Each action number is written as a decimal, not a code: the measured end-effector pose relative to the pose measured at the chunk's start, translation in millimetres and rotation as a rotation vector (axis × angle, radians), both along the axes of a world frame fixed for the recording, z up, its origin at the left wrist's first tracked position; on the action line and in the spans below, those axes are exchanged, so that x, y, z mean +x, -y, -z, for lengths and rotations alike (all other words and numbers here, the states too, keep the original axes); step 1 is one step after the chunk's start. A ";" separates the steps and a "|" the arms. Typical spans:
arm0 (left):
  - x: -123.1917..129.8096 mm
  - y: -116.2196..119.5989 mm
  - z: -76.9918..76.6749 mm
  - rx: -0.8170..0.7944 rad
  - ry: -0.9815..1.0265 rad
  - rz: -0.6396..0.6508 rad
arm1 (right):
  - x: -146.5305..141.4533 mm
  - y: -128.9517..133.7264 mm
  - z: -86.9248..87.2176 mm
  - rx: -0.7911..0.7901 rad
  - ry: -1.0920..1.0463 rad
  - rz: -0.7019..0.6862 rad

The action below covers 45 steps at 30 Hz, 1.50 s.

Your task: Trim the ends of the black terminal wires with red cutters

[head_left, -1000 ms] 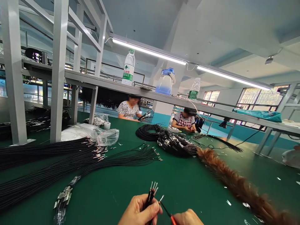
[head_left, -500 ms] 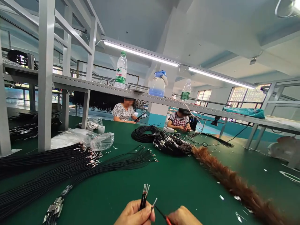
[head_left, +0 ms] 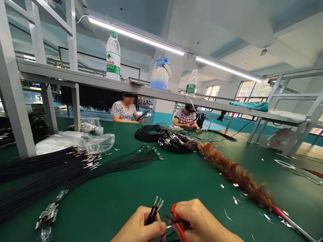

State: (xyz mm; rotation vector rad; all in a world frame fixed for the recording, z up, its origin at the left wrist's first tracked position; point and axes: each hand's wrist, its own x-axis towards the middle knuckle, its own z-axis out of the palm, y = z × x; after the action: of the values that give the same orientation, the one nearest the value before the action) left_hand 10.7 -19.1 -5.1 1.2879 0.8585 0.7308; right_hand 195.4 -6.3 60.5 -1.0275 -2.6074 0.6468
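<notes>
Black wires (head_left: 153,212) tipped with metal terminals stand as a small bundle pinched between thumb and fingers of the left hand (head_left: 141,228), their long axis rising up and slightly right, away from the person, with the terminals just above the fingertips. The right hand (head_left: 199,220), touching the left on its right side, is clenched around a red-handled tool (head_left: 176,222) whose tip points left toward one wire end at the left thumb, so the bundle lies just left of the right fingers. Beyond lie loose black wire bundles (head_left: 75,168), a feather duster (head_left: 234,174) and the green table (head_left: 176,181).
</notes>
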 end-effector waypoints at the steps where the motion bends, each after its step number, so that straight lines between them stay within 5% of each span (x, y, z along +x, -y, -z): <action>1: 1.2 1.8 -3.1 -0.006 -0.011 0.003 | -0.1 0.6 1.8 0.022 0.029 -0.020; 6: 6.9 11.9 -19.9 -0.014 -0.053 0.002 | -5.1 6.6 -2.3 0.060 0.211 -0.099; 10: 4.6 17.0 -20.6 0.054 0.009 0.089 | -10.5 15.8 -17.6 -0.100 0.245 -0.105; 15: -2.2 20.9 -18.7 -0.018 0.091 0.132 | -9.9 20.0 -22.3 -0.392 0.065 -0.073; 21: -7.9 18.2 -17.2 -0.069 0.129 0.085 | -5.1 14.7 6.0 -0.712 -0.308 0.101; 24: -7.9 16.3 -14.3 -0.051 0.077 0.047 | -3.5 13.2 9.3 -0.684 -0.298 0.158; 31: -2.4 18.5 -14.4 0.012 -0.009 0.098 | -4.0 17.5 -12.3 -0.431 -0.012 0.063; 39: 0.6 19.1 -14.8 0.001 -0.090 0.080 | -0.2 12.6 15.6 -0.263 0.087 -0.046; 45: -5.8 18.2 -15.1 -0.057 0.070 0.095 | -1.7 12.1 25.5 -0.596 -0.225 0.111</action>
State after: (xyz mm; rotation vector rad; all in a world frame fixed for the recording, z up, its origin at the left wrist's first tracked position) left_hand 4.9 -37.2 10.1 1.2365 0.7510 0.6678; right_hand 193.7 -18.4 34.9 -1.1567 -2.1836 1.4692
